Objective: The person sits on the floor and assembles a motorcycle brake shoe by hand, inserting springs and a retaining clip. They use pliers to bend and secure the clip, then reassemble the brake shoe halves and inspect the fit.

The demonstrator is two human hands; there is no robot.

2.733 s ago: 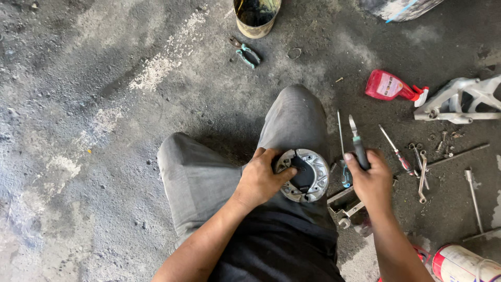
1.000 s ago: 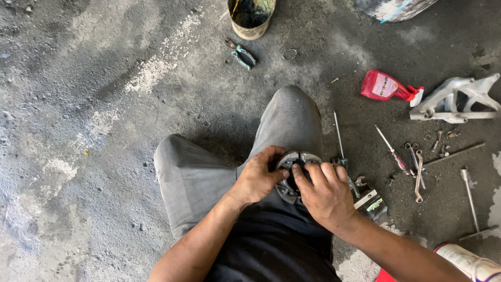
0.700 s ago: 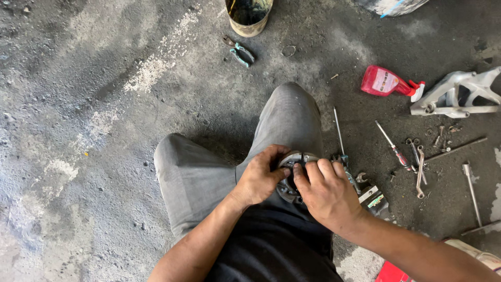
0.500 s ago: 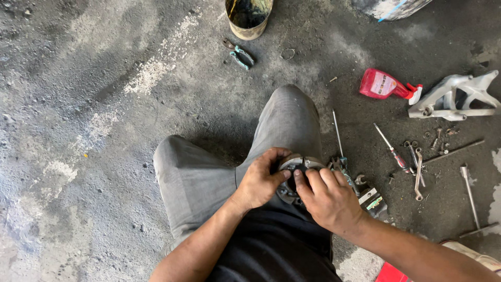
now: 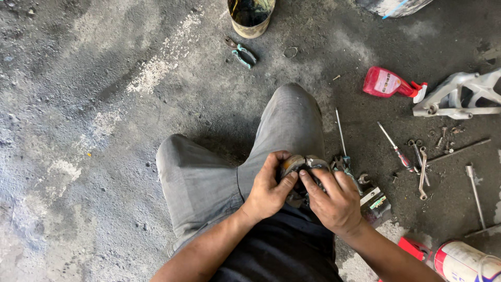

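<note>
Both hands clench one round metal part [image 5: 302, 166] over the right thigh: the left hand [image 5: 269, 190] at its 9 o'clock, the right hand [image 5: 334, 201] at 4 o'clock (mostly covering it). On the floor [image 5: 78, 104]: one red spray bottle [image 5: 389, 83] at 2 o'clock, one tin can [image 5: 250, 15] and one pair of pliers [image 5: 241, 52] at 12.

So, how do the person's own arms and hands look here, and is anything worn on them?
Both forearms are bare: no sleeve reaches them, and no glove, watch or ring shows. The left hand and the right hand have dark, greasy smudges on the fingers and knuckles. Below them show grey trousers and a dark top.
</note>
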